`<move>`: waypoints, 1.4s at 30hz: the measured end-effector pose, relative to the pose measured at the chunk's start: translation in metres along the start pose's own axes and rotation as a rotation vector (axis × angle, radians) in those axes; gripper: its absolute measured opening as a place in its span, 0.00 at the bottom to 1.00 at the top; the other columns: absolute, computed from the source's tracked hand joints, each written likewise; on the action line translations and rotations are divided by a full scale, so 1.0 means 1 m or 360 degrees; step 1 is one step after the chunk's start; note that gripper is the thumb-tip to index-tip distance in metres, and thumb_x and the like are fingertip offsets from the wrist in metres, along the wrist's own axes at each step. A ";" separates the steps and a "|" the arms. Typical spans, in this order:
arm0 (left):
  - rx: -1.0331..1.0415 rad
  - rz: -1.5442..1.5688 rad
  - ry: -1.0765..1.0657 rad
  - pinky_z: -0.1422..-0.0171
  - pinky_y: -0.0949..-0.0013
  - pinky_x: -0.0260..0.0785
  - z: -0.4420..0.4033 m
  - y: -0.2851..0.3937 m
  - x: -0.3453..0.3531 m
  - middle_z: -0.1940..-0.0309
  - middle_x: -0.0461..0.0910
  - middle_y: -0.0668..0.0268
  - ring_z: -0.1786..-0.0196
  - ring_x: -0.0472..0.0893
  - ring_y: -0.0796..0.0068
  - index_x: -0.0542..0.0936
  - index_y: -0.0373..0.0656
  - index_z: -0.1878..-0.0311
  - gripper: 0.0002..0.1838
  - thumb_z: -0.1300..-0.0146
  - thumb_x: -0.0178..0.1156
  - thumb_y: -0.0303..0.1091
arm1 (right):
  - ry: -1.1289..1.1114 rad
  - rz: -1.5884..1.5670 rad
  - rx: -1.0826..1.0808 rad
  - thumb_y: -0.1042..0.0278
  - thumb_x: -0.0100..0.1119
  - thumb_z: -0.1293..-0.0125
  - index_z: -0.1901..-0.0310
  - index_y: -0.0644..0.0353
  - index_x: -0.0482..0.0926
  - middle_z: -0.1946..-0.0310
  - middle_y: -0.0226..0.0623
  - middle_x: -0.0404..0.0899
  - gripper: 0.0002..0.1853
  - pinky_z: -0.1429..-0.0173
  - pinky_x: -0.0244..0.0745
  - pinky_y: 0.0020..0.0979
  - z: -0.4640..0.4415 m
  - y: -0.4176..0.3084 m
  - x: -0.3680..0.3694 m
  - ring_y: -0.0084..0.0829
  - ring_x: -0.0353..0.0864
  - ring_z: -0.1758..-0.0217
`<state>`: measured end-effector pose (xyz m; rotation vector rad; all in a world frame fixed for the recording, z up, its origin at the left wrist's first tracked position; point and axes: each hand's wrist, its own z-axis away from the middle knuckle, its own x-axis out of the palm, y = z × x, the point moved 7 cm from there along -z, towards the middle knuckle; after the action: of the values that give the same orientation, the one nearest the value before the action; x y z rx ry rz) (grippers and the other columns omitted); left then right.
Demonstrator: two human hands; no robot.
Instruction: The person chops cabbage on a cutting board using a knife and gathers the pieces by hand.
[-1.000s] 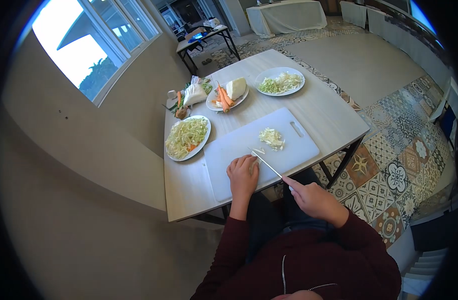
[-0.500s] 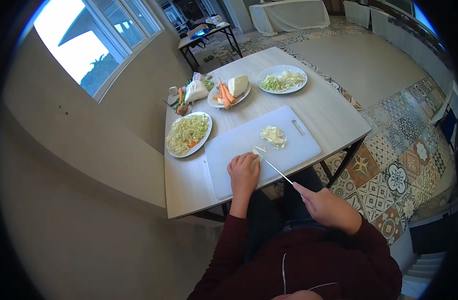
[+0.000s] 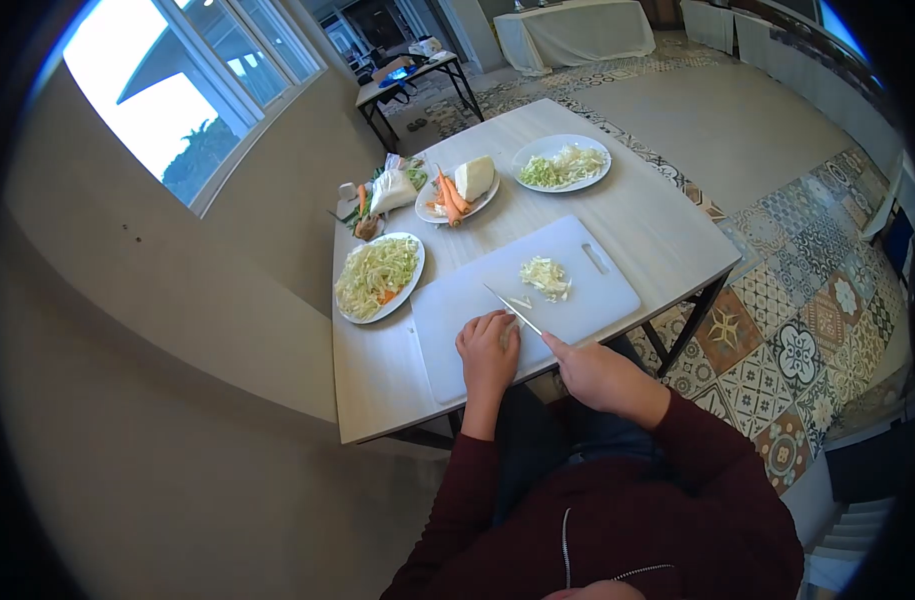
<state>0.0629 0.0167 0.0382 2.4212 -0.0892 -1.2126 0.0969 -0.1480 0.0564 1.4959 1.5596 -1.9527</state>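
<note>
My right hand (image 3: pixel 599 376) is wrapped round the handle of a kitchen knife (image 3: pixel 511 309), its blade slanting up and left across the white cutting board (image 3: pixel 452 325). Just left of the blade, my left hand (image 3: pixel 488 352) presses down with bent fingers on a pale piece of cabbage, mostly hidden beneath them. A few thin slivers lie beside the blade. Farther up the board is a small heap of chopped cabbage (image 3: pixel 545 279).
Left of the board stands a plate of shredded cabbage (image 3: pixel 375 275) with some orange bits. Behind are a plate with carrots (image 3: pixel 451 195) and a cabbage chunk (image 3: pixel 474 178), a white bag (image 3: pixel 391 190) among vegetables, and an oval plate (image 3: pixel 605 178) of shredded greens.
My right hand has moved up and left, carrying the knife forward so its tip reaches past my left fingertips. My left hand stays nearly in place.
</note>
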 end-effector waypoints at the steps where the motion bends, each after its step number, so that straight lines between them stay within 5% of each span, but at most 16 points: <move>1: 0.0007 0.0007 0.0005 0.32 0.55 0.59 0.000 0.000 0.000 0.47 0.83 0.69 0.41 0.76 0.62 0.84 0.49 0.54 0.10 0.38 0.64 0.36 | -0.0028 -0.0021 0.0025 0.74 0.47 0.34 0.30 0.68 0.65 0.70 0.64 0.82 0.29 0.57 0.80 0.53 0.008 -0.005 -0.007 0.61 0.84 0.65; 13: -0.0001 0.0024 0.0018 0.32 0.54 0.58 0.000 0.000 0.000 0.48 0.83 0.70 0.41 0.76 0.62 0.84 0.49 0.54 0.10 0.38 0.65 0.36 | -0.0201 -0.0041 0.0244 0.70 0.49 0.31 0.30 0.65 0.65 0.76 0.60 0.80 0.28 0.64 0.79 0.53 0.090 -0.022 -0.039 0.59 0.82 0.73; 42: -0.0025 0.0029 0.0101 0.34 0.53 0.60 0.001 -0.003 -0.001 0.56 0.81 0.68 0.46 0.76 0.62 0.83 0.48 0.60 0.05 0.39 0.65 0.34 | 0.0101 -0.0260 0.0119 0.68 0.50 0.27 0.28 0.50 0.67 0.78 0.58 0.77 0.26 0.67 0.76 0.51 0.070 0.009 -0.023 0.56 0.79 0.76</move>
<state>0.0610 0.0197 0.0373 2.4379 -0.0821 -1.1232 0.0744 -0.2185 0.0632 1.5161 1.7020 -2.0928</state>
